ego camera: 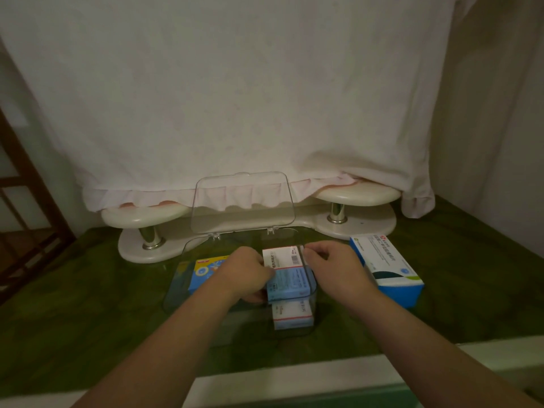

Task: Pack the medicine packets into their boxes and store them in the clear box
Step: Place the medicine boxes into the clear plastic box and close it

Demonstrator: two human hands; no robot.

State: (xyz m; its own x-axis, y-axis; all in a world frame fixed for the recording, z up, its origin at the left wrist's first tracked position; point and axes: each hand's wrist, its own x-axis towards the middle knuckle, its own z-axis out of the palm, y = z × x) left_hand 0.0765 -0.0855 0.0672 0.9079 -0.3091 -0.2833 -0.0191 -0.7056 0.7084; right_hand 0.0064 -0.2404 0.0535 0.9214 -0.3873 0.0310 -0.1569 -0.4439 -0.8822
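Medicine box (287, 278) gripped by left hand (244, 272) inside clear box (172, 293), right end; right hand (332, 265) fingers curled beside it, hold unclear. Best kept level, seated flush.

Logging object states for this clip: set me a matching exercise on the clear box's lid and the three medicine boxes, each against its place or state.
Things:
1. lid
2. yellow-and-blue box
3. large white-and-blue box
4. red-striped box

Places or states:
A. on the table, outside the clear box, to its right
B. gripped by the left hand
C. raised open at the back
D. lying inside the clear box, at its left end

Pairs: 1-C, 2-D, 3-A, 4-B
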